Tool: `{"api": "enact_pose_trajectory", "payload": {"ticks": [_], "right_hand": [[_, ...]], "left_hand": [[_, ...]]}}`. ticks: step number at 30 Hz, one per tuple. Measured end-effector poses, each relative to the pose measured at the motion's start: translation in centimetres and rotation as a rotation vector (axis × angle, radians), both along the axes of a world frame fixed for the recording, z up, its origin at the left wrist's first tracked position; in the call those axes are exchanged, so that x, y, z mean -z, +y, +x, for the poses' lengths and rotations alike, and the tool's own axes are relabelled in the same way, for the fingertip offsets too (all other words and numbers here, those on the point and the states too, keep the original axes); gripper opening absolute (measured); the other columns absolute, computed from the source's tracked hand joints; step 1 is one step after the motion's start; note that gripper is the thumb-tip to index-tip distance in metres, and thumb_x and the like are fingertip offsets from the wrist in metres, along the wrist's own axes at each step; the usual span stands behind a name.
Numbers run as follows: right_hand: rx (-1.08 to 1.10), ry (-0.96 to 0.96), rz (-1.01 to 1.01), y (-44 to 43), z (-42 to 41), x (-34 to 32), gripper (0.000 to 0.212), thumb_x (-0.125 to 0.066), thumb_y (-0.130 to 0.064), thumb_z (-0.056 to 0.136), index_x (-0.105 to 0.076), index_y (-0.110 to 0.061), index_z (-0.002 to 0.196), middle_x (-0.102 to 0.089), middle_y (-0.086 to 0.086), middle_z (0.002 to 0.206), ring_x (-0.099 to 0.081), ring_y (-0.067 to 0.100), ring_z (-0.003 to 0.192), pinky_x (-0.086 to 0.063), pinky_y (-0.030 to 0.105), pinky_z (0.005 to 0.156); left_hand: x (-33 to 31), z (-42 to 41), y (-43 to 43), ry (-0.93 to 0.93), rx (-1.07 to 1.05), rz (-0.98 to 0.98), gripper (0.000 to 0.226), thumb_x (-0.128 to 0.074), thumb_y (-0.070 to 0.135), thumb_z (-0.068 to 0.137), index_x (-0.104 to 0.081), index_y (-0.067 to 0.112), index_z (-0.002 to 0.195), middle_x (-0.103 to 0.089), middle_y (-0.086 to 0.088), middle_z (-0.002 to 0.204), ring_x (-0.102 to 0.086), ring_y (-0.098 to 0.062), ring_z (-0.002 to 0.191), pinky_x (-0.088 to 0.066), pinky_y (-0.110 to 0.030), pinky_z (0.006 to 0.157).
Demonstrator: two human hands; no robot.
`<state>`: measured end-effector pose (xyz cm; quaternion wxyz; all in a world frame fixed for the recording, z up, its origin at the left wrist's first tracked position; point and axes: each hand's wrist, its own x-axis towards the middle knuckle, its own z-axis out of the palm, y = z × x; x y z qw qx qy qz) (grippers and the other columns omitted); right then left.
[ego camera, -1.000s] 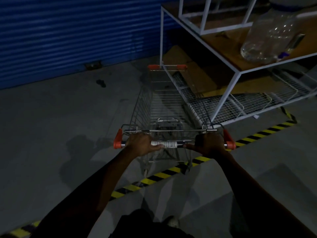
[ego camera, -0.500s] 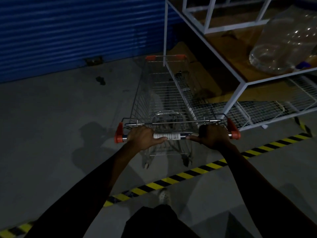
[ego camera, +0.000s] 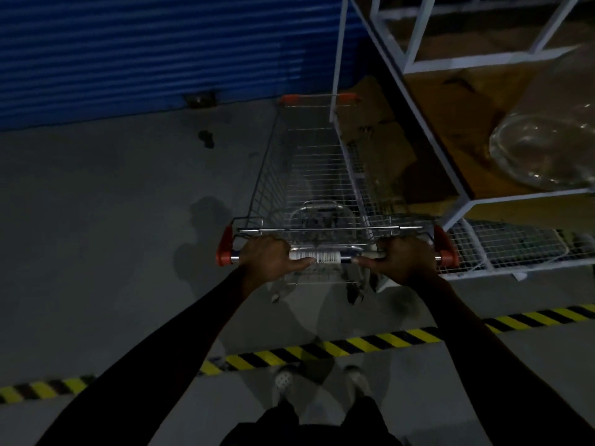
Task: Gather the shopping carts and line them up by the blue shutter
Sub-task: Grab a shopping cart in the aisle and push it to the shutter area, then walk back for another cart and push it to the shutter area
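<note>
Shopping cart [ego camera: 309, 175]: stood on the grey concrete floor [ego camera: 96, 220], basket empty, nose pointed toward the blue shutter [ego camera: 145, 49].
Cart position: the front rim lay near the foot of the shutter but apart from it; the right side ran just beside the corner post of a white metal rack [ego camera: 457, 194].
Handle bar [ego camera: 346, 259]: lay crosswise at the near end of the cart, with a red cap at each end and a white barcode label [ego camera: 317, 255] at mid-length.
Left hand [ego camera: 269, 259]: gripped the handle bar left of the label, fingers wrapped over the top, thumb lying along the bar toward the label.
Right hand [ego camera: 404, 257]: gripped the handle bar toward the right red cap, fingers curled over it, thumb pointing inward along the bar.
Arms: both extended forward in dark sleeves.
Hazard tape [ego camera: 322, 350]: a yellow-and-black strip crossed the floor between the cart's rear wheels and the person's light shoes [ego camera: 285, 381].
Rack contents: a clear plastic jug [ego camera: 547, 149] sat on a brown shelf; wire mesh panels [ego camera: 502, 246] lay at floor level beneath it.
Shutter foot: a small dark fitting [ego camera: 199, 98] sat at the base; its type could not be told.
Lighting: dim, fine detail of the wheels unclear.
</note>
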<state>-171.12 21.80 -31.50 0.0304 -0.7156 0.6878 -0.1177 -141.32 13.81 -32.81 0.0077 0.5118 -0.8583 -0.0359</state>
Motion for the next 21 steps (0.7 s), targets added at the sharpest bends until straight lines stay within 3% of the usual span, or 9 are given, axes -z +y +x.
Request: {"api": "enact_pose_trajectory", "payload": {"ticks": [2,6,8,9,11,13,15,18,21], "right_hand": [[-0.069,-0.063,0.004,-0.5,-1.7,-0.4,0.064,-0.022,-0.097,0.075,-0.024,-0.036,0.057,-0.036,-0.002,0.040,-0.037,0.010,0.037,-0.020,0.021,0.046],[-0.123,0.015,0.114,-1.9,-5.3,-0.5,0.083,-0.014,-0.097,0.076,-0.051,-0.024,0.063,-0.038,-0.005,0.051,-0.032,0.008,0.046,-0.019,0.025,0.046],[-0.165,-0.030,0.053,-2.1,-6.2,-0.3,0.083,-0.007,-0.099,0.073,-0.040,-0.025,0.056,-0.030,-0.005,0.046,-0.028,0.005,0.043,-0.017,0.024,0.047],[-0.181,-0.053,0.013,-2.1,-6.4,-0.3,0.080,-0.010,-0.099,0.074,-0.039,-0.026,0.056,-0.032,-0.003,0.044,-0.031,0.007,0.042,-0.016,0.022,0.047],[-0.210,-0.061,-0.037,-2.0,-6.5,-0.5,0.082,-0.021,-0.096,0.076,-0.057,-0.023,0.065,-0.049,0.003,0.047,-0.050,0.018,0.045,-0.016,0.018,0.048],[-0.221,-0.034,-0.093,-1.8,-6.6,-0.1,0.084,-0.030,-0.092,0.080,-0.069,-0.017,0.075,-0.059,0.005,0.050,-0.060,0.022,0.048,-0.025,0.019,0.048],[-0.228,-0.038,-0.165,-1.7,-6.6,0.4,0.080,-0.034,-0.088,0.084,-0.068,-0.017,0.068,-0.057,0.006,0.046,-0.059,0.021,0.044,-0.033,0.021,0.047],[-0.239,-0.028,-0.186,-1.9,-6.4,0.3,0.069,-0.037,-0.086,0.085,-0.046,-0.024,0.055,-0.052,0.004,0.043,-0.054,0.020,0.040,-0.029,0.021,0.049],[-0.236,-0.002,-0.114,-2.1,-6.3,0.0,0.070,-0.039,-0.084,0.084,-0.058,-0.021,0.062,-0.057,0.004,0.050,-0.059,0.023,0.046,-0.035,0.022,0.052]], "left_hand": [[0.0,-1.7,0.5,-0.006,-0.028,-0.033,0.106,-0.004,0.101,0.063,-0.071,0.020,0.072,-0.074,0.001,0.079,-0.072,-0.018,0.081,-0.049,-0.028,0.068],[0.0,-4.5,1.2,-0.012,-0.081,-0.083,0.095,-0.015,0.098,0.071,-0.069,0.019,0.067,-0.071,-0.004,0.068,-0.071,-0.023,0.070,-0.053,-0.031,0.063],[0.2,-5.1,1.6,-0.017,-0.092,-0.118,0.102,-0.007,0.099,0.071,-0.073,0.021,0.073,-0.072,-0.002,0.069,-0.072,-0.022,0.070,-0.054,-0.030,0.063],[0.2,-5.3,1.8,-0.002,-0.084,-0.145,0.103,-0.005,0.098,0.072,-0.073,0.020,0.072,-0.071,-0.002,0.066,-0.071,-0.022,0.066,-0.051,-0.029,0.059],[-0.2,-5.5,2.2,0.044,-0.067,-0.187,0.098,-0.008,0.094,0.079,-0.063,0.017,0.056,-0.061,-0.003,0.050,-0.063,-0.021,0.049,-0.037,-0.023,0.048],[-0.6,-5.5,2.7,0.092,-0.076,-0.207,0.089,-0.015,0.089,0.084,-0.049,0.016,0.046,-0.052,-0.001,0.041,-0.055,-0.019,0.039,-0.023,-0.020,0.048],[-0.5,-5.5,3.0,0.101,-0.095,-0.245,0.078,-0.026,0.087,0.083,-0.039,0.019,0.047,-0.050,0.001,0.041,-0.054,-0.017,0.038,-0.017,-0.019,0.048],[0.1,-5.7,3.6,0.141,-0.119,-0.313,0.069,-0.037,0.082,0.083,-0.035,0.020,0.053,-0.050,-0.002,0.045,-0.053,-0.021,0.042,-0.029,-0.024,0.053],[0.8,-5.9,4.6,0.149,-0.228,-0.342,0.069,-0.043,0.081,0.082,-0.052,0.018,0.056,-0.059,-0.003,0.058,-0.061,-0.025,0.063,-0.042,-0.038,0.076]]}}
